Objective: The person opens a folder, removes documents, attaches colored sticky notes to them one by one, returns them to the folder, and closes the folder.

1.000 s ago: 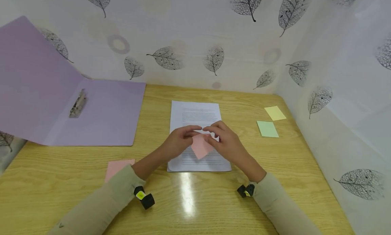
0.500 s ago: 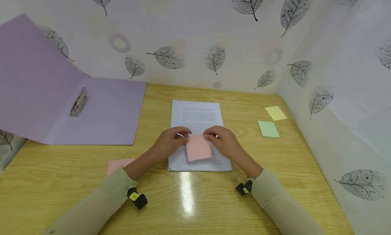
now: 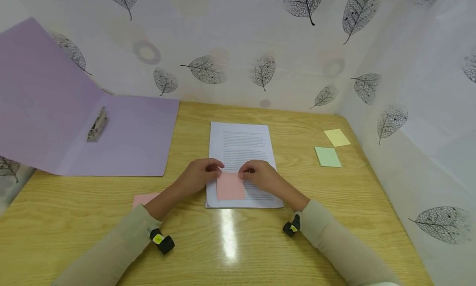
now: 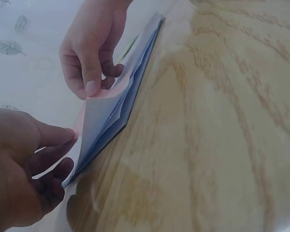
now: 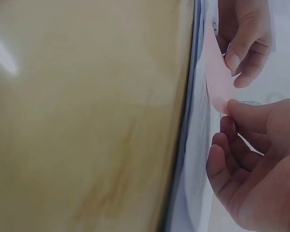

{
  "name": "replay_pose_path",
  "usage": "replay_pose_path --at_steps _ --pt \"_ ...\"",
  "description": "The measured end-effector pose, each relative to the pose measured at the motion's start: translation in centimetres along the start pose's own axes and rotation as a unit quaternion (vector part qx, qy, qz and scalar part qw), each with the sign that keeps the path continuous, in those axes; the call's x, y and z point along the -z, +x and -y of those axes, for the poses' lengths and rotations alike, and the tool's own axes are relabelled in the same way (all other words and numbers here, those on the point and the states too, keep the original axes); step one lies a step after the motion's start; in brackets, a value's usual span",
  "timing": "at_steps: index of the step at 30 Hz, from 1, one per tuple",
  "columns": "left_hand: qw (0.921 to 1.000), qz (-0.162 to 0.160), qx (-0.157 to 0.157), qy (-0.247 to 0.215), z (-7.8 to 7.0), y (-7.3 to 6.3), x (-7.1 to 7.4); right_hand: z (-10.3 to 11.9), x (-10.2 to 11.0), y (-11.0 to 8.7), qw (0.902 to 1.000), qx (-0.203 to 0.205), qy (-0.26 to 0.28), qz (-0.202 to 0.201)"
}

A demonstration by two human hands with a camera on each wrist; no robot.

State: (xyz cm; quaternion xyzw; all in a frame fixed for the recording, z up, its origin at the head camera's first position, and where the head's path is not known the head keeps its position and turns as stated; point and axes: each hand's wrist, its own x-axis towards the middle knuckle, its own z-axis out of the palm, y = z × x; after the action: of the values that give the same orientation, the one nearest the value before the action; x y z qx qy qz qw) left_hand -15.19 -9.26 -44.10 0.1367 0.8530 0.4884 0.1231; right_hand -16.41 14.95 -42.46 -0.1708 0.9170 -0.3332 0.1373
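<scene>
A pink sticky note (image 3: 230, 189) lies square over the lower left part of a stack of printed sheets (image 3: 243, 143). My left hand (image 3: 197, 176) has its thumb at the note's top left corner and holds it there, the forefinger arched above. At the top right corner my right hand (image 3: 260, 175) pinches the note between thumb and fingers. In the left wrist view the right thumb presses the note's edge, and the note (image 4: 106, 106) curves down over the sheets. The right wrist view shows the note (image 5: 220, 79) stretched between both hands.
An open purple folder (image 3: 137, 137) with a metal clip (image 3: 97, 125) stands at the left, its cover raised. Another pink note (image 3: 145, 198) is partly hidden by the left forearm. Green (image 3: 328, 157) and yellow notes (image 3: 337, 137) lie at the right, near the patterned cloth wall (image 3: 230, 38).
Both hands have moved left and slightly nearer with the pink note. The note was turned from a diamond slant to lie square with the sheets, and my left hand took its left corner.
</scene>
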Motion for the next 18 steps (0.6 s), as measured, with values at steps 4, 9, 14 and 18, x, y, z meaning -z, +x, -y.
replay_pose_path --at_steps 4,9,14,18 --pt "0.9995 0.006 0.003 0.030 0.25 0.03 -0.06 -0.22 -0.39 0.24 1.0000 0.005 -0.002 0.006" --pt "0.9987 0.009 -0.003 0.050 0.04 -0.04 -0.07 0.01 -0.51 0.32 0.9998 0.001 -0.017 0.011" --pt "0.9978 0.011 -0.007 0.065 -0.15 -0.07 -0.13 0.14 -0.59 0.47 0.9992 0.005 -0.038 0.013" --pt "0.9974 0.012 -0.016 0.070 -0.03 0.04 -0.19 0.17 -0.61 0.60 0.9987 0.013 -0.050 0.006"
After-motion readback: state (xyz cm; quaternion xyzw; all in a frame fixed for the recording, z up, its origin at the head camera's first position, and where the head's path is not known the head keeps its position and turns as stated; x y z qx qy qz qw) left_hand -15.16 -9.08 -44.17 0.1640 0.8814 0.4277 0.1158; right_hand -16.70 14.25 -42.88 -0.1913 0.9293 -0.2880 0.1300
